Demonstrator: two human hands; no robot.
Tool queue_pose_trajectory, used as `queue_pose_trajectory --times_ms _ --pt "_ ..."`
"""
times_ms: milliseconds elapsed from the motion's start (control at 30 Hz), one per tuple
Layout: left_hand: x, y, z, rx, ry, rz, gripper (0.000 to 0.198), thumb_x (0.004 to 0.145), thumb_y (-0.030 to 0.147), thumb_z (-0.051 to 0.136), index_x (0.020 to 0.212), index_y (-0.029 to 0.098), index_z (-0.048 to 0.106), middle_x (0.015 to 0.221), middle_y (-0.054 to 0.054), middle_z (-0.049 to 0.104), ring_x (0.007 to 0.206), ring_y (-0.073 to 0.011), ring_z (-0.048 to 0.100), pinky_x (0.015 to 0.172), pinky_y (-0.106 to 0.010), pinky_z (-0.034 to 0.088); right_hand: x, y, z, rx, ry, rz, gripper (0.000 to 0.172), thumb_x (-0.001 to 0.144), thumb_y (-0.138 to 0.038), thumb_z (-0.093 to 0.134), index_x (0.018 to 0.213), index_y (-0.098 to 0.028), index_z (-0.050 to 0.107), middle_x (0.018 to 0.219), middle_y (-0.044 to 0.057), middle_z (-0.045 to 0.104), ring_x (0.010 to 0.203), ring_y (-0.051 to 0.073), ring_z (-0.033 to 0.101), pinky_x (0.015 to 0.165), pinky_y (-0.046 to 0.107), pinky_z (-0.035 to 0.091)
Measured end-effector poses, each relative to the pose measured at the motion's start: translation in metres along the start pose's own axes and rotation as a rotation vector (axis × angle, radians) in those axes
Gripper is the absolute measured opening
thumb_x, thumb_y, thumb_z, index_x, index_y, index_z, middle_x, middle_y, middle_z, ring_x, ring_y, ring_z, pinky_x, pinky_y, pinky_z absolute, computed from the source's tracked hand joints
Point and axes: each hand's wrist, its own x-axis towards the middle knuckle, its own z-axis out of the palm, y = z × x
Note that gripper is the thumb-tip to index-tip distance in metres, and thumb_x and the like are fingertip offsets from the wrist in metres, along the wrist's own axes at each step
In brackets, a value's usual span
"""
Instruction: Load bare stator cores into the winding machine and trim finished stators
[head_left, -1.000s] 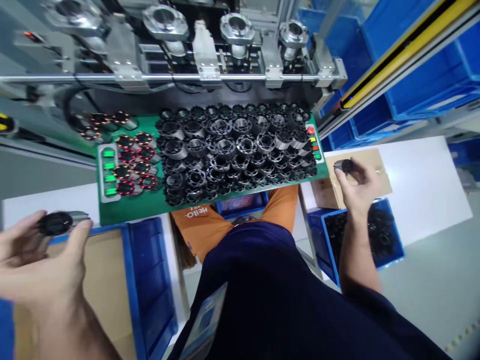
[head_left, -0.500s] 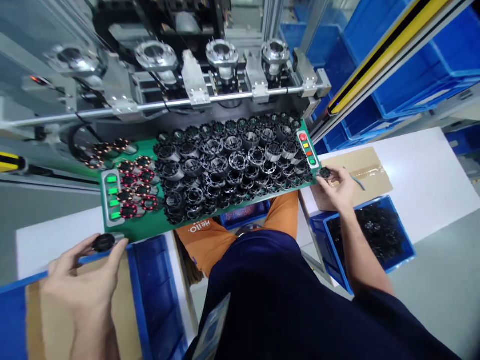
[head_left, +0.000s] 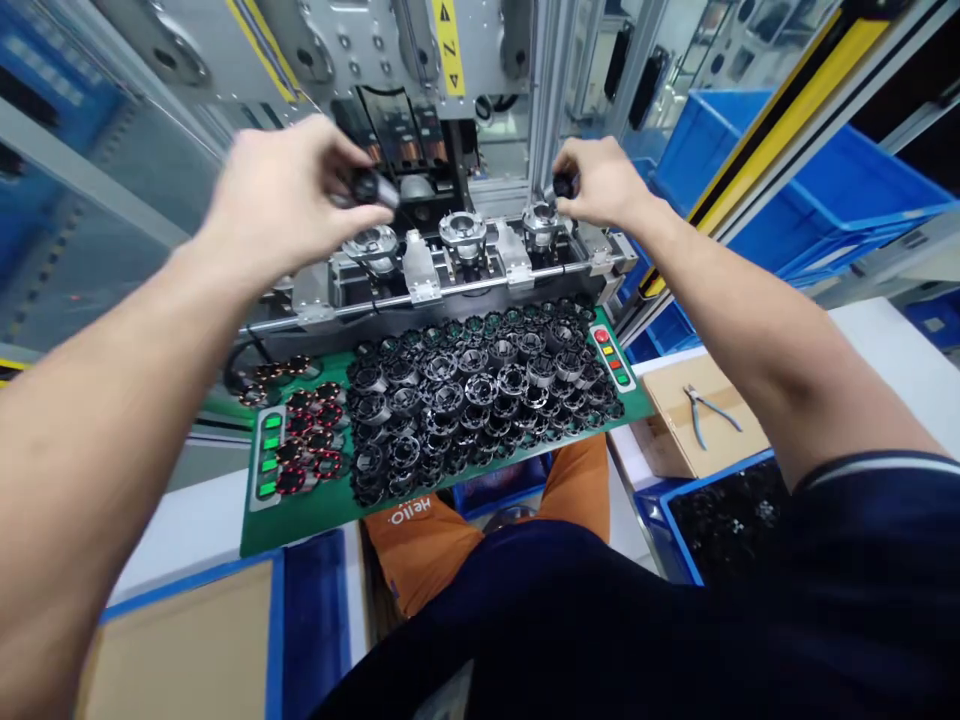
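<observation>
My left hand [head_left: 289, 195] is raised over the fixture row, its thumb and fingers closed on a black-and-grey stator core [head_left: 384, 192]. That core is above a round metal fixture [head_left: 371, 243]; whether the two touch I cannot tell. My right hand [head_left: 606, 183] grips another dark stator core [head_left: 561, 187] close above the rightmost round fixture [head_left: 541, 222]. Between the hands stands another round fixture [head_left: 463, 232] with an open centre. Below, several bare black stator cores [head_left: 480, 390] are packed on a green board [head_left: 300, 525], with copper-wound stators [head_left: 311, 440] at its left.
Green buttons [head_left: 270, 450] line the board's left end; a panel with red, yellow and green buttons [head_left: 613, 355] is at the right. Cutting pliers [head_left: 705, 410] lie on a cardboard box [head_left: 667, 385]. Blue bins [head_left: 810, 180] stand at right. A yellow-black post [head_left: 780, 120] rises beside my right arm.
Both hands have moved from the front corners of the green board up and forward to the metal fixtures, each carrying its stator core. The camera view has tilted upward.
</observation>
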Motion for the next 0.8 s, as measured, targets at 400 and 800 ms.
queue_pose_trajectory --times_ms 400,800 --pt "0.113 0.005 0.118 -0.335 -0.05 0.041 0.059 0.066 0.035 0.099 0.117 0.015 0.076 0.11 0.0 0.08 0.099 -0.0172 0.067 0.107 -0.041 0.051 0.05 0.023 0.022 -0.455 -0.306 -0.14 0.039 0.072 -0.021 0.093 0.106 -0.008 0.079 0.104 0.003 0.082 0.09 0.006 0.07 0.1 0.028 0.053" --pt "0.155 -0.013 0.122 -0.196 -0.13 0.128 0.065 0.047 0.062 0.106 0.099 0.03 0.081 0.067 0.014 0.068 0.072 -0.0132 0.056 0.089 -0.038 0.058 0.07 0.021 0.013 -0.145 -0.327 -0.116 0.039 0.058 -0.028 0.083 0.085 0.0 0.078 0.061 -0.011 0.068 0.044 -0.01 0.044 0.051 0.005 0.022"
